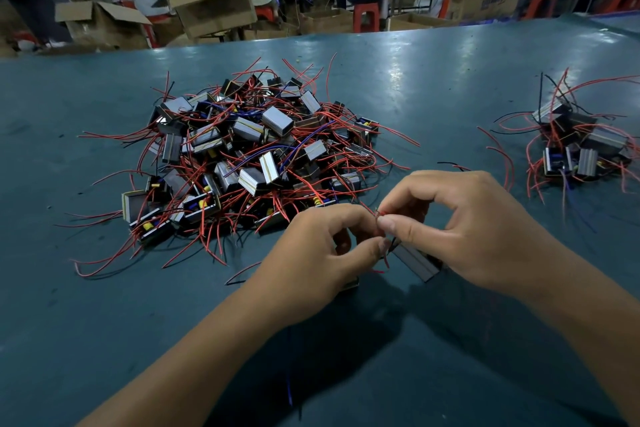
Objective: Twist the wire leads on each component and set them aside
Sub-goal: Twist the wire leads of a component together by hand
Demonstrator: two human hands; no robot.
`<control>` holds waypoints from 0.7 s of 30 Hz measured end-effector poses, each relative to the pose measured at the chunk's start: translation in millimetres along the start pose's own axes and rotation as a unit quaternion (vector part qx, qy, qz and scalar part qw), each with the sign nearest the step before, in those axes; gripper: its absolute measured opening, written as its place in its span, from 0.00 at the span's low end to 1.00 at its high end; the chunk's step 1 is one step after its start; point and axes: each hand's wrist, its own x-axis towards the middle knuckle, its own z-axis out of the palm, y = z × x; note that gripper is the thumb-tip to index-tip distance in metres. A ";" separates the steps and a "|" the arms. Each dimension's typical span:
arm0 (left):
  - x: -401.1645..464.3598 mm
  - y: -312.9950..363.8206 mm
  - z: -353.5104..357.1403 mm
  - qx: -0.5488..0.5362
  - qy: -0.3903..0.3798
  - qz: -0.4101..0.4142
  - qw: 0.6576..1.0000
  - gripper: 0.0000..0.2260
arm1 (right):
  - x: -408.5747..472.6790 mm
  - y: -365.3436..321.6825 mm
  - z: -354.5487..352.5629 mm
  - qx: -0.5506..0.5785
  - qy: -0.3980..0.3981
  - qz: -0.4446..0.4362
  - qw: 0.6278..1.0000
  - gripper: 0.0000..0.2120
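Observation:
Above the table's near middle, my left hand (pixel 320 246) and my right hand (pixel 464 229) meet fingertip to fingertip. Both pinch the thin red wire leads (pixel 376 215) of one component. That component (pixel 417 263), a small grey-black block, hangs just under my right hand, partly hidden by the fingers. A big pile of the same components (pixel 249 156) with red, blue and black leads lies at the centre left. At the right edge sits a smaller pile (pixel 575 146) of them.
The work surface is a teal table (pixel 433 87). Its far edge borders an aisle with open cardboard boxes (pixel 214 3), red stools and several seated people at benches. A loose blue wire (pixel 289 392) hangs near the front, between my forearms.

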 end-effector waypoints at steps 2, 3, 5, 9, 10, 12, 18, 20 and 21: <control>0.9 -1.7 -5.9 0.016 0.002 -0.008 1.000 0.05 | 0.2 1.9 -3.6 -0.012 0.009 0.005 1.000 0.02; 1.2 -2.0 -10.6 0.028 -0.002 -0.008 1.000 0.06 | 0.2 2.7 -5.7 -0.021 0.010 0.006 1.000 0.03; 1.0 -1.4 -21.9 0.046 -0.025 0.001 0.999 0.06 | -0.1 3.1 -9.6 -0.043 -0.003 0.003 0.999 0.03; -0.6 0.3 -41.3 0.052 -0.103 0.008 0.993 0.06 | -0.1 1.3 -16.2 -0.064 -0.074 -0.023 0.995 0.04; -1.0 1.4 -42.9 0.046 -0.138 0.010 0.989 0.07 | -0.7 1.1 -18.1 -0.065 -0.103 -0.026 0.992 0.03; -2.0 4.1 -40.8 0.032 -0.192 0.013 0.981 0.08 | -2.0 1.8 -21.0 -0.074 -0.167 -0.024 0.983 0.02; 4.6 5.3 -14.7 0.120 -0.127 0.014 0.985 0.05 | -4.1 6.9 -21.4 -0.092 -0.251 -0.004 0.964 0.03; 4.1 7.1 -6.1 0.183 -0.159 0.033 0.970 0.07 | -3.5 6.9 -20.4 -0.091 -0.259 -0.004 0.962 0.03; 3.2 7.7 -3.0 0.213 -0.168 0.041 0.962 0.08 | -3.6 6.7 -20.0 -0.091 -0.263 0.000 0.961 0.03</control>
